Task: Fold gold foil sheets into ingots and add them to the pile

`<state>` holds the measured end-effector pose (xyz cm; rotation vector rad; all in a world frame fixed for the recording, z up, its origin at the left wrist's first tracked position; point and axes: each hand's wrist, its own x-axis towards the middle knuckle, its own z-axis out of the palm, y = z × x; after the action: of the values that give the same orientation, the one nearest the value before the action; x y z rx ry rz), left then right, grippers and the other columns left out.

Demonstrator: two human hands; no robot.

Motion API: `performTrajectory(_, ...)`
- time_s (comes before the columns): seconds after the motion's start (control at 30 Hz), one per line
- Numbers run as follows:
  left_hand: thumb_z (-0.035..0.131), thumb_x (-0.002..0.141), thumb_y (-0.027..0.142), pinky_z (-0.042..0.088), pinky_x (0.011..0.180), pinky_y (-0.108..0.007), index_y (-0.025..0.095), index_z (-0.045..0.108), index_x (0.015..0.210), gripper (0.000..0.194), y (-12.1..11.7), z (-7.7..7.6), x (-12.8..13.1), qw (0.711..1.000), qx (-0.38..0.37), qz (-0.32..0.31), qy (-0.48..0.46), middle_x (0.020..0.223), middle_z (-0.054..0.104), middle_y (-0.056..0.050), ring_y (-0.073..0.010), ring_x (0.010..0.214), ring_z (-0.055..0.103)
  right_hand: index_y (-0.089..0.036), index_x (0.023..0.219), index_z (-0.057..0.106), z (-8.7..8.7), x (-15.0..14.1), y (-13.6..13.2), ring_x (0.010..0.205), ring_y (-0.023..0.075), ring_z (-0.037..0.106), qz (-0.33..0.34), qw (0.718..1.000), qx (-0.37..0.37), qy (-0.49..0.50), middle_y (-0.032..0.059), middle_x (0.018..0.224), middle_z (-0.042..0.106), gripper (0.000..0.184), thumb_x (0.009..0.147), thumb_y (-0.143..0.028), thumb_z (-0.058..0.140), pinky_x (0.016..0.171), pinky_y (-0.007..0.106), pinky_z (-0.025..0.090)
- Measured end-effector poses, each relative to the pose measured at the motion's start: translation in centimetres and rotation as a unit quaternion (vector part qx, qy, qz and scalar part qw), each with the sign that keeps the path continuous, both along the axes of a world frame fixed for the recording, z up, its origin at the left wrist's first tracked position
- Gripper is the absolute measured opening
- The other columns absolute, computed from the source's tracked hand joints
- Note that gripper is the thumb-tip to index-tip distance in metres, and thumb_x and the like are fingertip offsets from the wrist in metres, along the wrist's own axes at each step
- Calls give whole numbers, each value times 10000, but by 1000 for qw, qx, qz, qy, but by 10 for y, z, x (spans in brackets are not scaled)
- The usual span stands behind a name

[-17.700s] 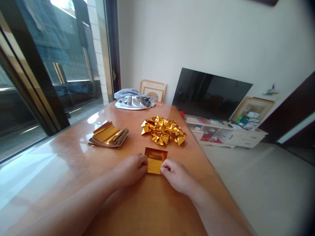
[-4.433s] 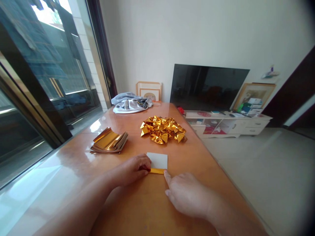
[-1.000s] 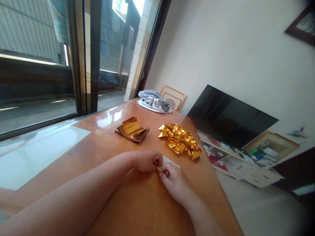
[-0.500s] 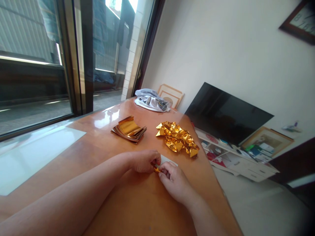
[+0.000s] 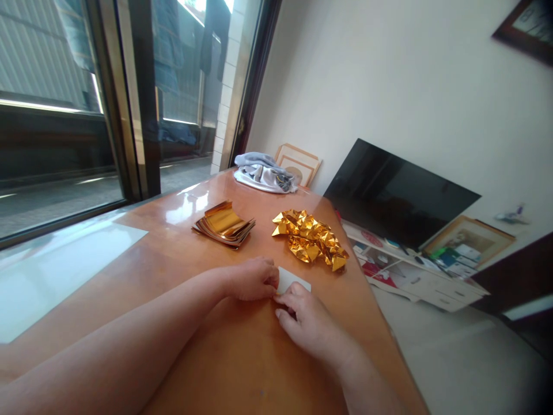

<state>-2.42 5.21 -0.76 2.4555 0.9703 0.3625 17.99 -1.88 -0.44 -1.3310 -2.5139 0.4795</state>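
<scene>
A small pale sheet of paper (image 5: 294, 279) lies on the table between my hands, partly covered by them. Curled over its left edge, the fingers of my left hand (image 5: 256, 279) are closed on the paper. My right hand (image 5: 305, 316) has its bent fingers pressed at the near edge, the index fingertip close to the left fingers. Just beyond the hands sits a heap of folded gold foil pieces (image 5: 311, 239). To the left of that heap, a curved stack of gold foil paper (image 5: 224, 223) rests on the table.
The glossy wooden table (image 5: 233, 351) ends at an edge on my right. A pale sheet (image 5: 78, 271) covers its left side near the glass door. Folded cloth (image 5: 263, 173) is at the far end. A television (image 5: 400, 193) and white cabinet (image 5: 436, 288) stand beyond.
The gold bit seen between my fingertips is now hidden. More of the pale paper shows, and my right fingers have moved slightly, with the index finger now stretched toward the left hand.
</scene>
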Motion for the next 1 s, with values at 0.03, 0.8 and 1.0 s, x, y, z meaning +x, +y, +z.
performTrajectory(0.03,624,810,254,468,791,-263,212,711,877,118,-1,0,1,1000,8,2,7,942,622,-25,-174,885,594,-211,856,669,0,1,0,824,157,549,4,1000,-3,3,32,901,540,118,903,-186,563,736,258,438)
performTrajectory(0.8,633,810,219,442,819,-266,234,688,910,115,-7,6,4,998,9,27,52,1004,603,-22,-185,936,565,-239,940,722,12,9,-2,845,183,554,22,998,-49,-13,42,955,588,157,882,-202,580,803,295,452)
performTrajectory(1.0,624,836,240,434,835,-280,256,716,881,104,-5,1,3,998,20,23,55,1009,600,-25,-193,948,564,-236,927,731,22,22,-6,873,190,571,28,997,-47,-45,48,954,604,163,893,-230,572,829,292,445)
